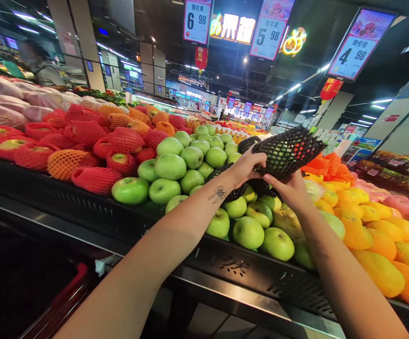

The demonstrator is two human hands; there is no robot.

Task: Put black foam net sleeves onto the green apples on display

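Observation:
A black foam fruit net (291, 149) is held up over the display, its frayed far end pointing right. My left hand (249, 165) pinches its near end, fingers closed. My right hand (289, 186) is closed on its underside, thumb towards the left hand. Orange colour shows through part of the mesh; whether a fruit sits inside I cannot tell. Under my hands lie green apples (171, 165) in a heap. Another black net (249, 142) rests among them behind my left hand, and a further dark net (238, 192) is partly hidden below my left wrist.
Red and orange foam-wrapped fruit (84, 132) fills the left side. Oranges (377, 270) and yellow fruit are piled on the right. A black crate wall (225, 261) with a metal edge runs along the front. Price signs (270, 28) hang overhead. A person (45, 66) stands far left.

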